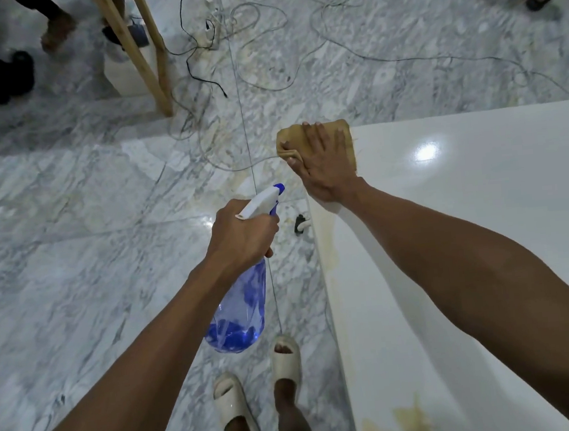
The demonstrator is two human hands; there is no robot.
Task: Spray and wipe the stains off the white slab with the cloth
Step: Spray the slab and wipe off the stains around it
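1. The white slab (481,198) fills the right side of the view, its long left edge running from about 6 o'clock up to its far corner near 12 o'clock of centre; its right and near ends are cut off by the frame.
2. Yellowish stains (409,422) sit on the slab at 5 o'clock, and a paler streak follows its left edge.
3. The tan cloth (291,137) lies on the slab's far left corner, overhanging it slightly.
4. The right hand (323,158) presses flat on the cloth, fingers spread and pointing toward 12 o'clock, thumb tucked into a fold; much of the cloth is hidden beneath it.
5. The left hand (240,233) is clamped round the neck of a blue spray bottle (239,308), off the slab at 7 o'clock of the cloth.
6. The bottle's long axis slants, its nozzle (279,189) aimed toward 1 o'clock, its base toward 7 o'clock; whether a finger is on the trigger is hard to make out.
7. Below, two feet in cream slides (232,402) stand on the marble floor (71,234).
8. Tangled cables (213,42) and wooden legs (145,52) lie toward 12 o'clock.
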